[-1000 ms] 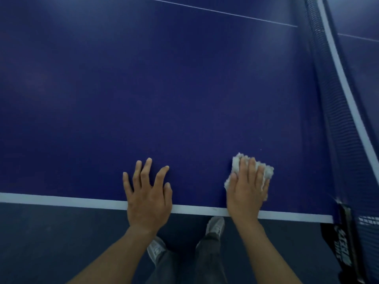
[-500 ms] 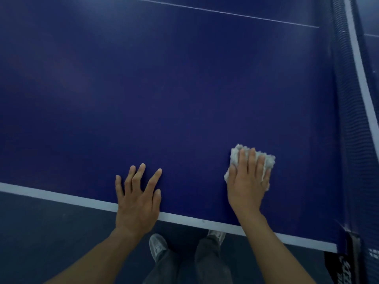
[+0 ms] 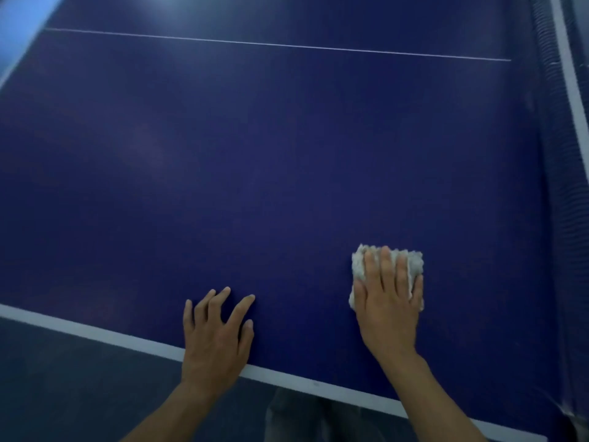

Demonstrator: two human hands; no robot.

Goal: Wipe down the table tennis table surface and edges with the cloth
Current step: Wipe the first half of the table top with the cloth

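The dark blue table tennis table (image 3: pixel 255 173) fills the view, with a white line along its near edge (image 3: pixel 121 338). My right hand (image 3: pixel 387 301) lies flat with straight fingers on a folded white cloth (image 3: pixel 414 264) and presses it onto the surface, a short way in from the near edge. My left hand (image 3: pixel 216 336) rests flat on the table at the near edge, fingers spread, holding nothing. The cloth is mostly hidden under my right hand.
The net (image 3: pixel 567 186) with its white top band runs along the right side. A thin white centre line (image 3: pixel 287 46) crosses the far part of the table. Dark floor (image 3: pixel 63 393) and my trouser leg (image 3: pixel 296 416) lie below the near edge.
My right hand has slid the cloth farther from the near edge onto the table. My left hand stays at the edge. The view has tilted, showing more of the far surface.
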